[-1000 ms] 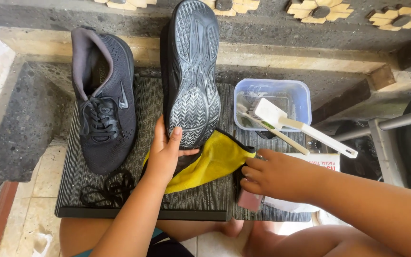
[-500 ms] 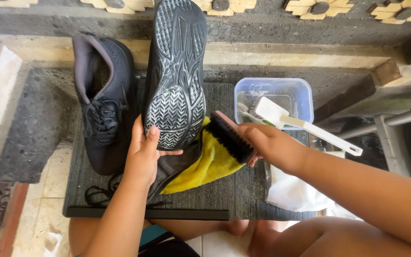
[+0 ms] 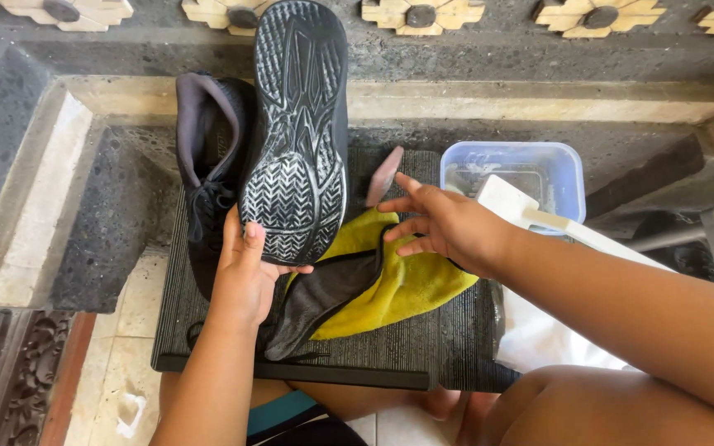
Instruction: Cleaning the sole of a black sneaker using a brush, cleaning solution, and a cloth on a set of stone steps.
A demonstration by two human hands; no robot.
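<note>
Ribbed rubber shoe sole (image 3: 295, 132) against left hand (image 3: 245, 268)

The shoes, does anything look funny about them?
One does. The left hand holds one black shoe tipped up, its patterned sole facing the camera. The other shoe lies flat beside it, and a loose insole sits on the yellow cloth.

Two black shoes (image 3: 295, 132), one yellow cloth (image 3: 406, 285), one plastic tub (image 3: 512, 177), one white brush (image 3: 539, 216), one dark mat (image 3: 423, 347)
</note>
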